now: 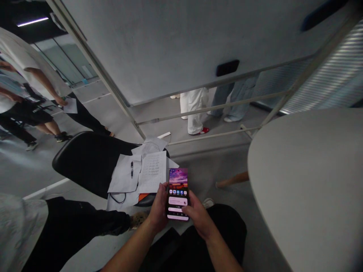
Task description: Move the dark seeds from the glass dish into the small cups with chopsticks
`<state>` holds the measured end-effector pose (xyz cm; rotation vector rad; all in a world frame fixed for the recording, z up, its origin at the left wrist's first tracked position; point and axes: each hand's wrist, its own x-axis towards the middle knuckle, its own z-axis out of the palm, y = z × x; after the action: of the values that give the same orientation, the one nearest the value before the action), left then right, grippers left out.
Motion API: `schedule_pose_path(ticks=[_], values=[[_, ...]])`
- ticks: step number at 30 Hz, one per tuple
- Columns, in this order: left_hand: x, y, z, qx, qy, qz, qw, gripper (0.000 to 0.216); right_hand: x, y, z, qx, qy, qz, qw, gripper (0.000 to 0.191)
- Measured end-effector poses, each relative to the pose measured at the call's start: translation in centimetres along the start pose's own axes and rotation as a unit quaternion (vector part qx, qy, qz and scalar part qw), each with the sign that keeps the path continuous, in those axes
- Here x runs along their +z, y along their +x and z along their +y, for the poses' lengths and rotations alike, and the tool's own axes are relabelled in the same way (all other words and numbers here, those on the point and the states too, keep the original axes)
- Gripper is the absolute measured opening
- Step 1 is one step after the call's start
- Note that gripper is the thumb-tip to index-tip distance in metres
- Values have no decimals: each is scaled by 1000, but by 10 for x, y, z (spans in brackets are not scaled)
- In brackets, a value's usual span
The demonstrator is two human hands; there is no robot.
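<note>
A smartphone (178, 194) with its screen lit is held upright over my lap, showing a purple sunset picture and a row of icons. My left hand (159, 207) grips its left edge, fingers closed around the side. Along the right edge, my right hand (198, 213) is closed on it too, the thumb lying over the lower part of the screen. Behind the phone, printed sheets of paper (153, 172) lie on a black chair (87, 162). A dark pen (132, 170) rests on the sheets.
To the right stands a white round-edged table (309, 181). A whiteboard (170, 49) on a metal frame (215, 109) rises ahead, with a black eraser-like block (227, 68) on it. Several people stand around, one holding a paper (70, 105); another person's dark-trousered leg (85, 223) is close at left.
</note>
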<state>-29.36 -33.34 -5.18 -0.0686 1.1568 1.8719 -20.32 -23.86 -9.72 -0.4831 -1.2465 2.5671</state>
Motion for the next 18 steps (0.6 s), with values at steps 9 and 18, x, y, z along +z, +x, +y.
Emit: schedule_pose_path(ticks=[9, 18], values=[[2, -1, 2, 1, -16, 3, 1000, 51, 3, -1, 4, 18, 2, 35, 999, 60], [0, -2, 11, -24, -77, -12, 997, 64, 7, -5, -10, 38, 96, -4, 995, 45]])
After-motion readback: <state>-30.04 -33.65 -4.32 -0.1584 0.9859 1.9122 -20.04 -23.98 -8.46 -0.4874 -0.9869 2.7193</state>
